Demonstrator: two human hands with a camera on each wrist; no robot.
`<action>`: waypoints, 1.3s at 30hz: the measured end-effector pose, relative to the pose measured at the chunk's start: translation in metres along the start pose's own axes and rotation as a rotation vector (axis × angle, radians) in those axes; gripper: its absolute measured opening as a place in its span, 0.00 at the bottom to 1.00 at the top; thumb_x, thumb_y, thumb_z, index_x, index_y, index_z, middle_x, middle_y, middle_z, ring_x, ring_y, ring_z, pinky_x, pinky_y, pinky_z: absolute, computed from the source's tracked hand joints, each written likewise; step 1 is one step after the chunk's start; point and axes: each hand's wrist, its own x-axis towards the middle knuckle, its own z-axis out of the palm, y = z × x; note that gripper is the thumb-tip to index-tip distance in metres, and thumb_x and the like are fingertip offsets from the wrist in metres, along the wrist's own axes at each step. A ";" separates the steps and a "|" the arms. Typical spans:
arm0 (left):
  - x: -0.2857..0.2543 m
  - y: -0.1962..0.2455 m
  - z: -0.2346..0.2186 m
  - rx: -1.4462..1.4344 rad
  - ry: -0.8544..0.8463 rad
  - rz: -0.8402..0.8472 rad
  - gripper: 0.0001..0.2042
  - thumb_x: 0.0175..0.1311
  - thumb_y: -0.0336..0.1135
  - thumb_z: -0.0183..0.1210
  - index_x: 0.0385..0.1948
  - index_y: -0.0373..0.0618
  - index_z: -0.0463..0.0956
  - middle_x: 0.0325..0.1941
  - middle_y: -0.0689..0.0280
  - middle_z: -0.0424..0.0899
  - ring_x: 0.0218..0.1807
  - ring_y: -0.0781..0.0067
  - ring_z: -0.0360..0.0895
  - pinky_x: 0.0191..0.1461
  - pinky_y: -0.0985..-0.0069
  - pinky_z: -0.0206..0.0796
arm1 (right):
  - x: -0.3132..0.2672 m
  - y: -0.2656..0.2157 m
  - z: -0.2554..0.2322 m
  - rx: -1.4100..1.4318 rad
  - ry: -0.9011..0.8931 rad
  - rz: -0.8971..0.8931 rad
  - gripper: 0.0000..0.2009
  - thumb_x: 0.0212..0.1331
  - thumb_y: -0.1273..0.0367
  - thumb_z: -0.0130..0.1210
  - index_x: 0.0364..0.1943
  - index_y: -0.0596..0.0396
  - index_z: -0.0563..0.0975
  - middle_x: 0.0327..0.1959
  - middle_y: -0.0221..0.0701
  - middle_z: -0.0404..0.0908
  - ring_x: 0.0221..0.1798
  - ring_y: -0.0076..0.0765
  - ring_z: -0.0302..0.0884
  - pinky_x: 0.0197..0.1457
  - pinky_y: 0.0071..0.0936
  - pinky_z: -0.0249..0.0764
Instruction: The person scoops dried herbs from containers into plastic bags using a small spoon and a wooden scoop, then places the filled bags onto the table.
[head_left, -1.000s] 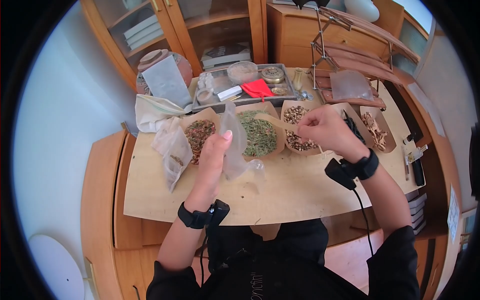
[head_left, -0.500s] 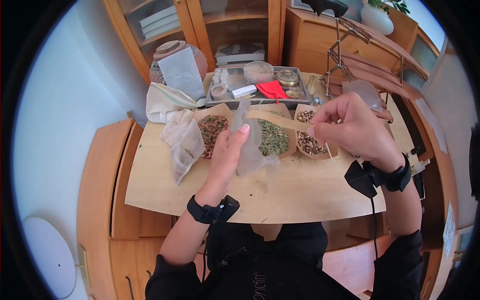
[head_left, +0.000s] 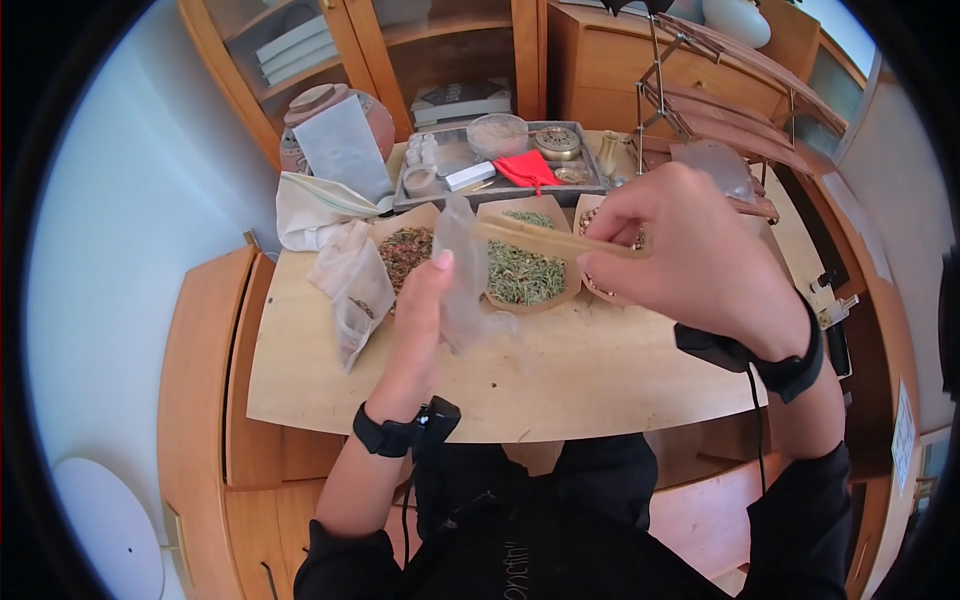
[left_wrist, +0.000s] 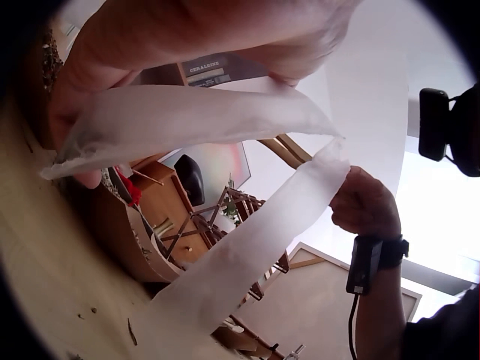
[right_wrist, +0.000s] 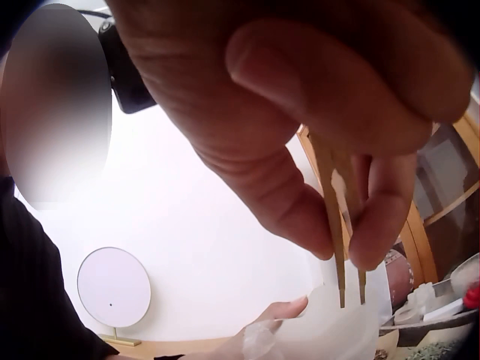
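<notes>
My left hand [head_left: 418, 315] grips a translucent white pouch [head_left: 460, 270] above the table's middle, its mouth gaping in the left wrist view [left_wrist: 187, 120]. Between the fingers of my right hand [head_left: 690, 260] are wooden tweezers [head_left: 540, 238], pinched near their middle, tips pointing left at the pouch's upper edge. In the right wrist view the two tweezer tips [right_wrist: 351, 289] stand slightly apart above the pouch [right_wrist: 330, 330]. Behind the tweezers lies a paper tray of green dried herb [head_left: 527, 275]; a tray of reddish dried petals [head_left: 405, 255] is partly behind my left hand.
At left lie a filled mesh bag [head_left: 355, 310] and a cream cloth bag [head_left: 318, 208]. A grey tray [head_left: 450, 190] at the back holds a red pouch [head_left: 525, 170], a white box and bowls. A folding wooden rack [head_left: 725, 120] stands at back right. More paper trays are partly hidden by my right hand.
The view has shifted a little. My right hand has come nearer the camera, and the tweezers, held throughout, remain with their tips by the pouch. My left hand keeps its grip on the pouch.
</notes>
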 end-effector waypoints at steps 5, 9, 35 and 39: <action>-0.004 0.005 -0.006 -0.023 0.036 0.036 0.35 0.62 0.63 0.50 0.61 0.43 0.61 0.57 0.61 0.67 0.58 0.68 0.66 0.50 0.66 0.71 | -0.002 0.032 0.023 -0.046 0.106 0.019 0.09 0.44 0.69 0.61 0.26 0.63 0.82 0.21 0.41 0.81 0.23 0.37 0.80 0.29 0.29 0.73; -0.009 0.006 0.000 -0.041 0.059 0.017 0.36 0.61 0.65 0.49 0.62 0.43 0.60 0.55 0.60 0.67 0.57 0.66 0.69 0.48 0.64 0.71 | -0.004 0.045 0.060 -0.126 0.075 -0.043 0.07 0.45 0.69 0.60 0.24 0.60 0.81 0.23 0.42 0.81 0.27 0.46 0.81 0.33 0.36 0.76; -0.001 -0.015 -0.003 -0.138 0.070 -0.020 0.39 0.61 0.69 0.42 0.62 0.43 0.62 0.56 0.61 0.72 0.51 0.59 0.76 0.46 0.62 0.70 | 0.018 0.074 0.100 -0.226 0.109 -0.003 0.05 0.45 0.70 0.57 0.23 0.57 0.80 0.21 0.43 0.79 0.28 0.50 0.79 0.34 0.41 0.76; -0.006 -0.002 0.003 -0.126 0.064 -0.050 0.39 0.61 0.69 0.41 0.63 0.43 0.61 0.56 0.61 0.72 0.51 0.60 0.76 0.47 0.62 0.70 | 0.016 0.077 0.086 -0.223 0.118 0.013 0.06 0.45 0.69 0.57 0.23 0.57 0.81 0.21 0.43 0.79 0.28 0.50 0.80 0.35 0.41 0.76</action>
